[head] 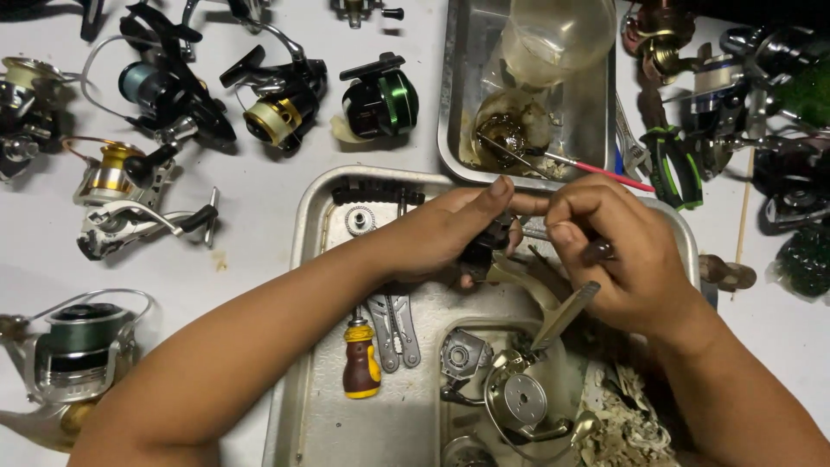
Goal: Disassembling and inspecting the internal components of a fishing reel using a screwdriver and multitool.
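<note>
My left hand (pixel 454 227) grips a small black reel part (pixel 486 245) above a metal tray (pixel 316 216). Facing it, my right hand (pixel 618 251) pinches a thin tool with a dark handle (pixel 598 252), its tip against the black part. Below both hands lie a silver reel body (pixel 517 393), a small grey housing (pixel 462 355), a flat metal blade (pixel 564 316) and a stubby brown and yellow screwdriver (pixel 360 359).
Folding pliers (pixel 393 327) lie beside the screwdriver. A second tray (pixel 458 104) behind holds a plastic cup (pixel 558 35) and a greasy dish with a red-handled brush (pixel 605 173). Several fishing reels cover the white table: black and gold (pixel 281 108), green (pixel 380 104), silver (pixel 82 350).
</note>
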